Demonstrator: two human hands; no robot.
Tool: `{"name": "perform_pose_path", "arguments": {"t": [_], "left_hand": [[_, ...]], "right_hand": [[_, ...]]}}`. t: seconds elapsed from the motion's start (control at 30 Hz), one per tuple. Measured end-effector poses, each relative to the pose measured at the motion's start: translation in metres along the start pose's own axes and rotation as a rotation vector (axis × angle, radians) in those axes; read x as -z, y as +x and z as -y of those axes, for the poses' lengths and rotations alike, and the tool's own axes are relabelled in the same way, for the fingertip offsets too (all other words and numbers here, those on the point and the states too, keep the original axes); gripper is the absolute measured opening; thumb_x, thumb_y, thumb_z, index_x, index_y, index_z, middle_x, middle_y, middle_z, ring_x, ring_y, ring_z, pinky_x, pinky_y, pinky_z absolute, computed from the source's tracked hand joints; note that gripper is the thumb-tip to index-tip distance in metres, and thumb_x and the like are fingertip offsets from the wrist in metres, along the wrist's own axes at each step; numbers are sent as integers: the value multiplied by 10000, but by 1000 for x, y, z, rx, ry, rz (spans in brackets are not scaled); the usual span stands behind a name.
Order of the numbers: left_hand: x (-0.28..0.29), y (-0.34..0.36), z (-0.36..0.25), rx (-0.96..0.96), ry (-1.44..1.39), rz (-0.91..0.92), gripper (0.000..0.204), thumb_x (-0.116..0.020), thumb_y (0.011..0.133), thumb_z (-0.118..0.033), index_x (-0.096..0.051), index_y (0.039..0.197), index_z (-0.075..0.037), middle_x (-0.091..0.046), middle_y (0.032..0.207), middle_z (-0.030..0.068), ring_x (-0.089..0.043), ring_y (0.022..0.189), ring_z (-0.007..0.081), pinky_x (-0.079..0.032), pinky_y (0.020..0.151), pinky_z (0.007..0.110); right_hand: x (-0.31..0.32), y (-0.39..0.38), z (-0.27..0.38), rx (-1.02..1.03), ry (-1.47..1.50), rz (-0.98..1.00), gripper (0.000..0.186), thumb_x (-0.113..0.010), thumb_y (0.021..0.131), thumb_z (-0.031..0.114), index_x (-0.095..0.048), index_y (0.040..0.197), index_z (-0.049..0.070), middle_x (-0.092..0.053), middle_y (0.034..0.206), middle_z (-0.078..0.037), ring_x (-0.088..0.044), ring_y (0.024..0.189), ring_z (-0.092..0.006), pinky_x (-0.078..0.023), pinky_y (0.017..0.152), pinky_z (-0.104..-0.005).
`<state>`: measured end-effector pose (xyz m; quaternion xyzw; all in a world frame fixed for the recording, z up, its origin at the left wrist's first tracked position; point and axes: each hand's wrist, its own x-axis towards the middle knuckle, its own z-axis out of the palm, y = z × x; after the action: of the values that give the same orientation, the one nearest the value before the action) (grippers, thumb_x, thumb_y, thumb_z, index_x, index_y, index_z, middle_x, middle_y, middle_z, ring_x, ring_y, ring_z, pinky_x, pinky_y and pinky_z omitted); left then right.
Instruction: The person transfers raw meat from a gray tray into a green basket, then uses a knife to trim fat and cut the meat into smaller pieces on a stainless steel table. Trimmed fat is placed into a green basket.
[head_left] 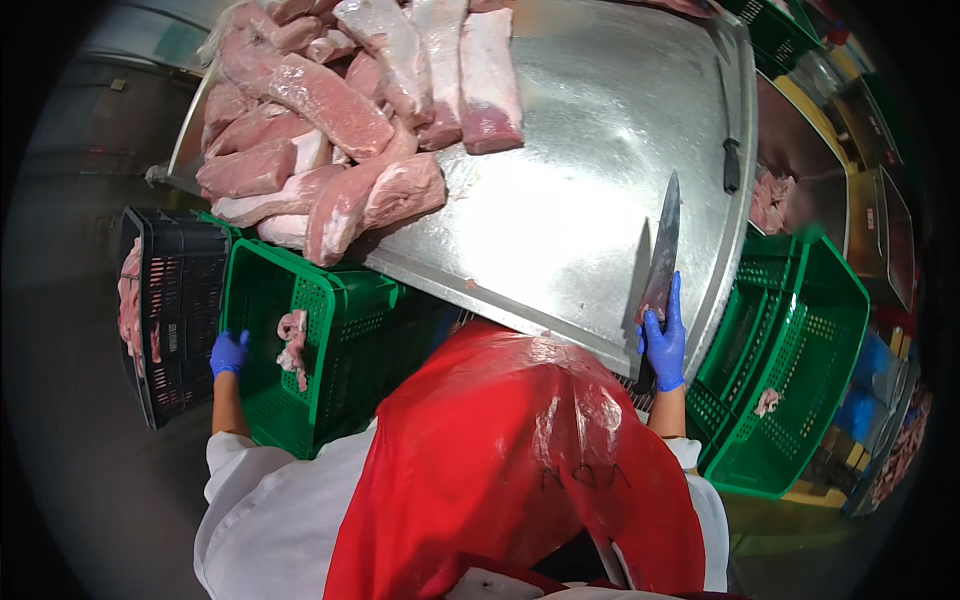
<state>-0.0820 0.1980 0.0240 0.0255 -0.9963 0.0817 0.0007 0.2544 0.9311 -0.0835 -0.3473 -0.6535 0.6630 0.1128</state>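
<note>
In my gloved right hand (664, 350), near the metal table's front right edge, is a knife (664, 245); its long blade points away from me over the table. One finger lies stretched along the blade's side, and the handle is mostly hidden. My gloved left hand (230, 353) is down at the left, closed on the rim of a green crate (330, 400). A small strip of meat (292, 345) hangs over that crate's inner side. Large pale pink slabs of meat (330, 105) are piled on the table's left half.
The metal table (590, 60) has a raised rim. A second knife or steel with a black handle (731, 165) lies along its right edge. Right of me a green crate (790, 370) holds a meat scrap. A black crate (180, 310) with meat stands far left.
</note>
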Motion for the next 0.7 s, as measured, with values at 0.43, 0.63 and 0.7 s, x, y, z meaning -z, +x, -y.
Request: {"name": "perform_pose_path", "arguments": {"t": [0.43,0.63,0.7], "left_hand": [[-43,107,-450,-852,-155,318,505,-778,678,-201,-572,1098,-11,-617,1128,221,-586,1072,418,-469,952,477],[-43,26,-431,-1142,-153,194,356,-694,665,-102,-585,998,-43,-611,940,172,-603,906,373,-483,818,470],[-56,4,-438,-1160,-196,44,313,-705,658,-100,-588,946,-66,-605,887,145,-610,868,345,-480,778,469]], "right_hand": [[-38,17,25,33,-94,-47,757,-527,972,2,-187,1609,231,-584,792,17,-445,575,-41,-401,501,-207],[-32,-32,23,-76,43,-159,763,-523,973,-7,-185,1609,244,-599,871,-10,-468,590,-51,-392,492,-196],[-25,-38,9,-66,59,-195,762,-518,976,2,-179,1609,255,-597,830,-13,-480,559,-63,-385,453,-207]]}}
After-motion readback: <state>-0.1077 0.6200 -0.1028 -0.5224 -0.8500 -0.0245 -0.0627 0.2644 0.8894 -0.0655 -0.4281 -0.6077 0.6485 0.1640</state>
